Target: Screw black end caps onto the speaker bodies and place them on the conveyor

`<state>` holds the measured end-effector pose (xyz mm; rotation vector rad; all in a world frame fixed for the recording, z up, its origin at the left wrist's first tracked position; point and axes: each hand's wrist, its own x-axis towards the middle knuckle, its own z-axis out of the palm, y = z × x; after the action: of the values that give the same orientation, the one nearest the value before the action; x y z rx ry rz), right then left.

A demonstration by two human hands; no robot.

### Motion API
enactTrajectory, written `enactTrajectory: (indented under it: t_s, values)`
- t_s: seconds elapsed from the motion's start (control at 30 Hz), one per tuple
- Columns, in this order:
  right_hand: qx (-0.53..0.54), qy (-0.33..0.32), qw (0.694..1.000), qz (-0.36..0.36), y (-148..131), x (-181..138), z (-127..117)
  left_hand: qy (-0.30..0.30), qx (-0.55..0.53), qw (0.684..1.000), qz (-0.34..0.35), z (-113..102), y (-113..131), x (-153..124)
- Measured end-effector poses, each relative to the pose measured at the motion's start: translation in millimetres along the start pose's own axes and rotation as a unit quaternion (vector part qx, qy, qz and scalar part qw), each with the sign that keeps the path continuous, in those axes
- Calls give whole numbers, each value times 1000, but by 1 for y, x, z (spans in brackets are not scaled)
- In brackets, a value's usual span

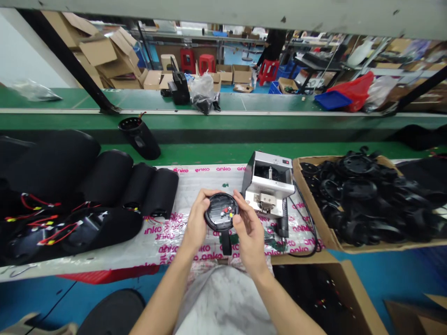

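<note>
Between my two hands is a round black plastic cap [217,215] with a black strap [226,243] hanging from its lower edge. Small red, white and yellow parts show on its inner face. My left hand [198,217] grips the rim on the left, fingers curled around it. On the other side, my right hand [249,228] has its thumb and fingers on the cap's right edge. Just right of that hand stands a small silver machine [268,184] with a metal block at its front. Pink-printed plastic wrap [206,174] covers the bench beneath.
A cardboard box of black plastic parts [352,200] sits at the right. Black cylinders [108,174] with coloured wires lie on the left, and another cylinder [141,138] leans farther back. Below the bench edge is an open carton [363,293]. A cable [310,218] runs beside the machine.
</note>
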<state>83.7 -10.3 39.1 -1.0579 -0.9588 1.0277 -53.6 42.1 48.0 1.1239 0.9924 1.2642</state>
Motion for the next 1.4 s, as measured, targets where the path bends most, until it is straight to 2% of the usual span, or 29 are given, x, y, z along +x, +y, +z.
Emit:
enactTrajectory:
  t_s: [0.13,0.23,0.37,0.53,0.63,0.73,0.8,0.87,0.93,1.03,1.1,1.2,1.3,1.4]
  values:
    - [15,-1,1000,22,-3,3,-2,-136,-16,990,-29,-15,9,33]
    - [31,-3,999,35,-3,5,-4,-205,-28,977,-44,-17,10,47]
    - [50,-5,998,46,2,3,-5,-244,-19,969,-44,-15,9,48]
    - [23,1,999,49,-3,3,-8,-242,-41,968,-47,-14,7,40]
    - [-25,12,999,20,-21,20,-40,-241,-58,967,-61,-16,4,35]
    - [-121,68,990,4,-39,48,-102,-229,-60,969,-72,-20,2,33]
    - [-206,108,972,24,-42,65,-144,-238,-54,966,-85,-22,2,35]
    - [-289,110,948,73,-35,76,-175,-260,-44,960,-95,-23,3,38]
    - [-350,92,924,123,-22,83,-190,-275,-42,956,-96,-21,3,41]
    - [-380,56,906,177,-4,84,-195,-274,-59,956,-92,-17,1,42]
    - [-362,31,909,204,1,82,-198,-266,-71,957,-92,-17,-1,41]
    - [-285,-1,934,215,-5,74,-207,-267,-81,956,-93,-19,-2,39]
    - [-169,-6,971,171,-25,63,-211,-281,-84,951,-95,-20,0,40]
    - [-40,11,994,98,-59,53,-198,-287,-76,949,-105,-15,2,41]
